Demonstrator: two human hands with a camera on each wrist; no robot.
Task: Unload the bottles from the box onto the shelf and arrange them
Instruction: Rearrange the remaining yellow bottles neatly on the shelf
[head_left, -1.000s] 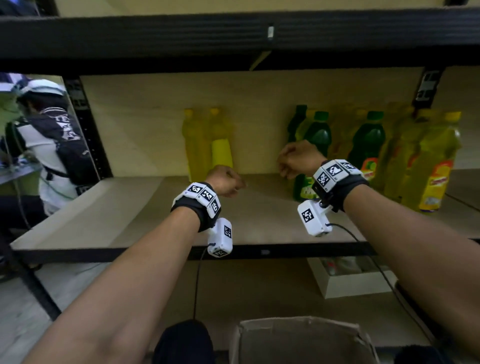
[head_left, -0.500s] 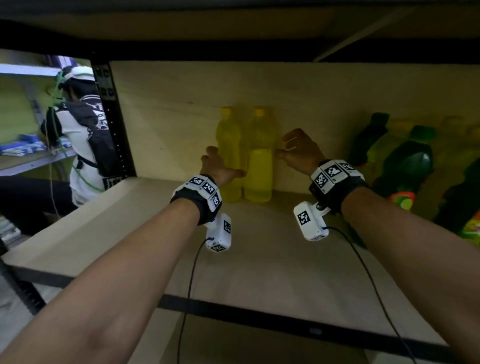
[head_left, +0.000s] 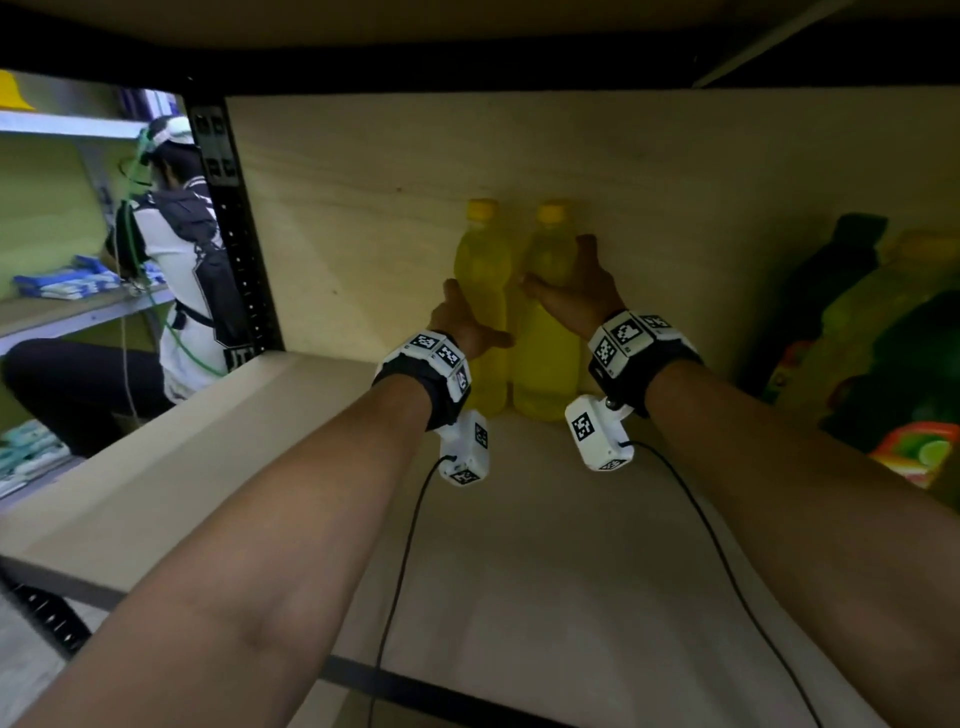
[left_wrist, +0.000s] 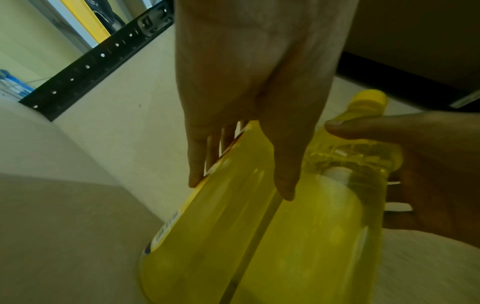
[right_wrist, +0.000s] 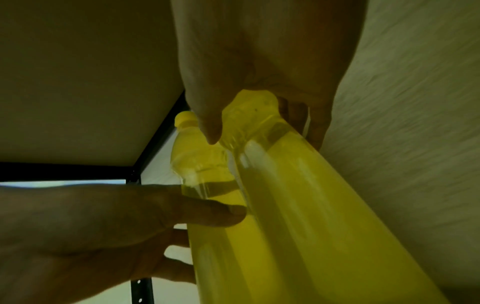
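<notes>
Two yellow bottles with yellow caps stand side by side at the back of the shelf (head_left: 519, 571). My left hand (head_left: 467, 322) wraps the left bottle (head_left: 480, 270) at mid-height. The left wrist view shows its fingers (left_wrist: 194, 174) on the bottle's outer side and the thumb on the front. My right hand (head_left: 558, 275) grips the right bottle (head_left: 545, 364) at its shoulder. In the right wrist view the thumb and fingers of that hand (right_wrist: 262, 131) sit on either side of the neck. The two bottles (left_wrist: 207, 246) (left_wrist: 324, 236) touch each other. The box is out of view.
Several green and yellow bottles (head_left: 883, 338) crowd the shelf's right end. A wooden back panel (head_left: 389, 182) stands right behind the yellow pair. A black upright post (head_left: 234, 234) marks the left end, with another person (head_left: 182, 260) beyond it. The shelf above hangs low overhead.
The view has moved in close to the shelf. Both hands went from fists in front of the shelf to reaching in and closing on the two yellow bottles.
</notes>
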